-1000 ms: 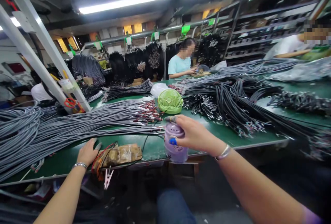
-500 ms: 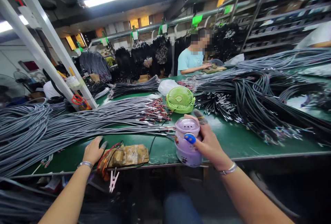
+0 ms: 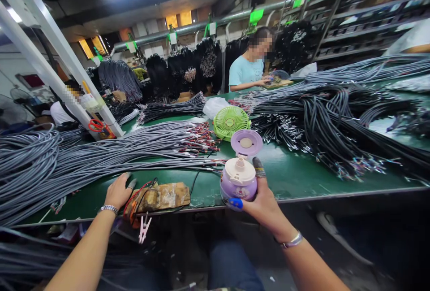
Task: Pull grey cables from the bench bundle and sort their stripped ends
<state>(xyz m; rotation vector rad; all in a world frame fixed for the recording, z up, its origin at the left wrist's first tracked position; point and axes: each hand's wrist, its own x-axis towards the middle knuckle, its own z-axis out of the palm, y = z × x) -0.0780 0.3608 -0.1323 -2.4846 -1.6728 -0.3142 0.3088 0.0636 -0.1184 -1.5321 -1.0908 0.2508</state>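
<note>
1. Head view shows that the flip lid of the purple bottle now stands open and tilted back, exposing a pale spout; half a second earlier it was shut flat over the top.
2. We record the right hand with its grip clenched around the bottle's body, thumb at the front beside a blue button, forefinger up along the side near the hinge. The bottle is held at the near edge of the green worktop, slightly nearer us than before.
3. We judge the bottle ready for use, since the spout is uncovered and the hold looks secure.
4. The left hand lies flat on the worktop, grip released, in the same place as a second ago, fingertips just beside a brown taped fixture with red and black leads.
5. Around these: a spread of grey cables to the left, black cable bundles to the right, a green fan behind the bottle, and a pink clip hanging at the worktop edge.
6. A co-worker in a blue shirt sits at the far side, hands apart from ours.
7. We see nothing between the bottle and us.
</note>
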